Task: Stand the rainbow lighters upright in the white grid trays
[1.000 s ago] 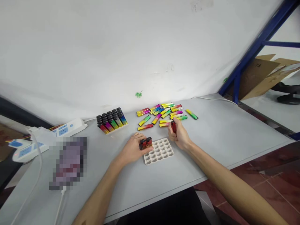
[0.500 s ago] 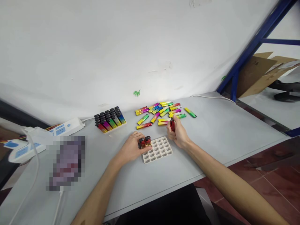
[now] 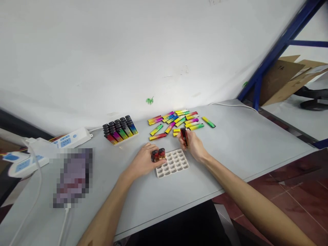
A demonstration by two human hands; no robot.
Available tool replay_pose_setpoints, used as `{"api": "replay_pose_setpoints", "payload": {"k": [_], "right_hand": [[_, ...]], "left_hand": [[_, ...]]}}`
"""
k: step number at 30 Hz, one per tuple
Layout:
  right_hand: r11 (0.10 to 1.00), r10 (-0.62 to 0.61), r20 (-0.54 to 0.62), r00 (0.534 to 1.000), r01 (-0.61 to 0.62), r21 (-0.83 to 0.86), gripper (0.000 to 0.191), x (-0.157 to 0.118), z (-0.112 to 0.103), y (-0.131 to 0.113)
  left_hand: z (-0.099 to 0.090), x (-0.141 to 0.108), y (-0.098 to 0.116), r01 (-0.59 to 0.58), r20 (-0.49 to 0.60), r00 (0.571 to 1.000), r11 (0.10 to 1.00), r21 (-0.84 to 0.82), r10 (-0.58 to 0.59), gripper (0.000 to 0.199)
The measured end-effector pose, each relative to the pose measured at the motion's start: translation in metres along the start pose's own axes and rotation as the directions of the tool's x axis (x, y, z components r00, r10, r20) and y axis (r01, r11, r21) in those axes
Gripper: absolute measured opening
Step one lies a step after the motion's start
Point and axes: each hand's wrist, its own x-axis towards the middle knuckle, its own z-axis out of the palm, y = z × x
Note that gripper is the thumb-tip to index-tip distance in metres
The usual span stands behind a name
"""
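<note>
My left hand (image 3: pixel 145 160) is closed around red lighters (image 3: pixel 161 153) with black tops, at the left end of a white tray (image 3: pixel 176 169) with rows of holes. Just beyond the tray's right back corner, my right hand (image 3: pixel 194 145) grips a red lighter (image 3: pixel 183 136) with a black top, held upright. Behind the hands, several loose lighters (image 3: pixel 158 137) in red, yellow, green, purple and blue lie flat on the table. A second tray, farther left, is filled with upright lighters (image 3: pixel 122 131) with black tops.
A power strip (image 3: pixel 74 136) with cables lies at the left, near a blurred-out object (image 3: pixel 74 177) with a white cable. The white wall rises behind the grey table (image 3: pixel 246 136). At the right are a blue metal frame (image 3: pixel 269 61) and a cardboard box (image 3: pixel 279 78).
My right hand has shifted slightly left with its lighter, which now shows more of its length. My left hand has stayed at the tray's left end.
</note>
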Motion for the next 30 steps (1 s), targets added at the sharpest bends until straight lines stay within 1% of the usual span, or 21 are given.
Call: {"api": "replay_pose_setpoints", "payload": {"k": [2, 4, 5, 7, 9, 11, 14, 17, 23, 27, 30], "right_hand": [[0.983, -0.098, 0.032, 0.995, 0.102, -0.152, 0.042, -0.001, -0.001, -0.001], [0.95, -0.147, 0.11, 0.983, 0.171, -0.26, 0.033, -0.004, -0.001, -0.004], [0.945, -0.145, 0.157, 0.977, 0.184, -0.272, 0.03, -0.006, -0.001, -0.005], [0.959, -0.117, 0.234, 0.965, 0.171, -0.228, 0.03, -0.008, 0.001, -0.005], [0.963, -0.106, 0.277, 0.955, 0.168, -0.211, 0.03, -0.01, 0.003, -0.004], [0.936, -0.135, 0.285, 0.949, 0.216, -0.277, 0.031, -0.01, 0.004, 0.0], [0.845, -0.215, 0.272, 0.938, 0.318, -0.43, 0.031, -0.011, 0.005, 0.002], [0.765, -0.247, 0.28, 0.928, 0.364, -0.53, 0.027, -0.013, 0.005, 0.0], [0.7, -0.288, 0.322, 0.902, 0.428, -0.572, 0.025, -0.017, 0.007, -0.001], [0.675, -0.261, 0.381, 0.887, 0.45, -0.586, 0.026, -0.016, 0.007, 0.005], [0.62, -0.26, 0.406, 0.876, 0.474, -0.625, 0.03, -0.017, 0.007, 0.007]], "left_hand": [[0.0, 0.0, 0.0, -0.003, -0.007, 1.0, 1.0, -0.004, 0.003, 0.04], [0.0, 0.0, 0.0, -0.002, -0.011, 1.0, 1.0, -0.014, 0.002, 0.04], [0.0, 0.0, 0.0, -0.003, -0.013, 1.0, 1.0, -0.022, 0.003, 0.04], [0.0, 0.0, 0.001, -0.005, -0.015, 1.0, 0.999, -0.033, 0.005, 0.04], [0.0, 0.0, 0.001, -0.008, -0.02, 1.0, 0.999, -0.031, 0.008, 0.039], [0.0, 0.0, 0.001, -0.008, -0.021, 1.0, 1.0, -0.021, 0.008, 0.038], [0.0, 0.0, 0.001, 0.003, -0.016, 1.0, 1.0, -0.02, -0.003, 0.038], [0.0, 0.0, 0.002, 0.019, -0.013, 1.0, 1.0, -0.022, -0.019, 0.038], [0.001, -0.001, 0.001, 0.019, -0.011, 1.0, 1.0, 0.0, -0.019, 0.038], [0.002, -0.001, 0.0, 0.021, -0.031, 0.999, 1.0, -0.011, -0.021, 0.037], [0.003, -0.002, 0.0, 0.026, -0.035, 0.999, 0.999, -0.019, -0.027, 0.037]]}}
